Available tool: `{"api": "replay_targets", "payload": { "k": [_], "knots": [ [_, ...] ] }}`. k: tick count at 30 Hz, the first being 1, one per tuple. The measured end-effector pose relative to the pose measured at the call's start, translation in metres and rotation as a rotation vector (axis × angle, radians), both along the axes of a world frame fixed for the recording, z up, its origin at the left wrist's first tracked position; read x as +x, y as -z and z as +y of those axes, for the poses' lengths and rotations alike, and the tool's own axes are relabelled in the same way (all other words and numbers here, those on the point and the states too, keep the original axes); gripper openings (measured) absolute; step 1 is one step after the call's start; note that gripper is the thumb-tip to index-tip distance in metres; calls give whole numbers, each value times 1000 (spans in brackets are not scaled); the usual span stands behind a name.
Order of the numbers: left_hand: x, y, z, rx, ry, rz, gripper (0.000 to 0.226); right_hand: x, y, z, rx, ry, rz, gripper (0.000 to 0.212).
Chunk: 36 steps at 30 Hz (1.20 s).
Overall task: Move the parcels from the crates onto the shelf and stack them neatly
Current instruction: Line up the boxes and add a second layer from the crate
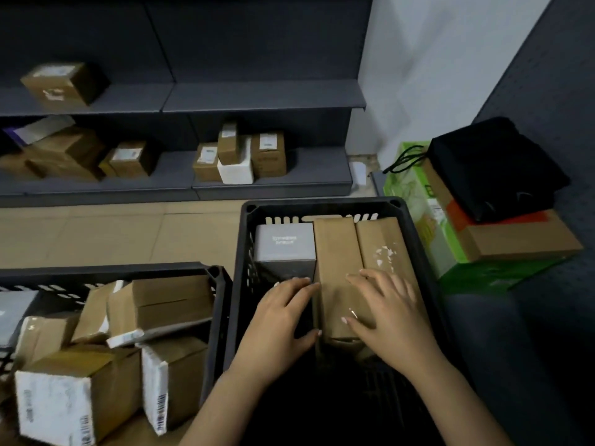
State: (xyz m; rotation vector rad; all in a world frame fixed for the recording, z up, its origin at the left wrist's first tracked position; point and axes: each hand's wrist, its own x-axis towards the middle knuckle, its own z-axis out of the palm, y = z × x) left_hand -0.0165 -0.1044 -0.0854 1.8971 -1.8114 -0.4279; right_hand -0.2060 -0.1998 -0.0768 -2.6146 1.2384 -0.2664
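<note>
My left hand [283, 317] and right hand [383, 310] clasp the tall brown parcel [335, 252] from either side — fingers spread — inside the dark crate [415, 220].

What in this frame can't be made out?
- Head view: the brown parcel's near end, hidden under both hands, left hand and right hand.
- Grey box print: blurred.
- Left crate: cut off by frame edge.
- Shelf labels: too small.

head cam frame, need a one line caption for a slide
Both hands, left and right, grasp a brown parcel in the right-hand crate, shelf ahead.
</note>
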Motion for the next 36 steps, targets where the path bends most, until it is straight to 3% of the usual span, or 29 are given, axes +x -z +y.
{"api": "replay_targets", "payload": {
  "k": [10, 16, 25, 32, 36],
  "knots": [
    [-30, 50, -13, 212, 115, -58, 86, -35, 45, 6, 93, -45, 18, 62],
    [-30, 54, -10, 173, 71, -125, 78, -50, 49, 12, 92, -2, 59, 78],
    [-40, 44, -2, 145, 149, -134, 79, -55, 51, 51, 77, 52, 108, 84],
    [-48, 53, 7, 139, 206, -201, 84, -61, 45, 57, 113, 174, -8, 70],
    [-45, 54, 14, 188, 144, -237, 88, -57, 43, 56, 198, 251, 60, 68]
  ]
}}
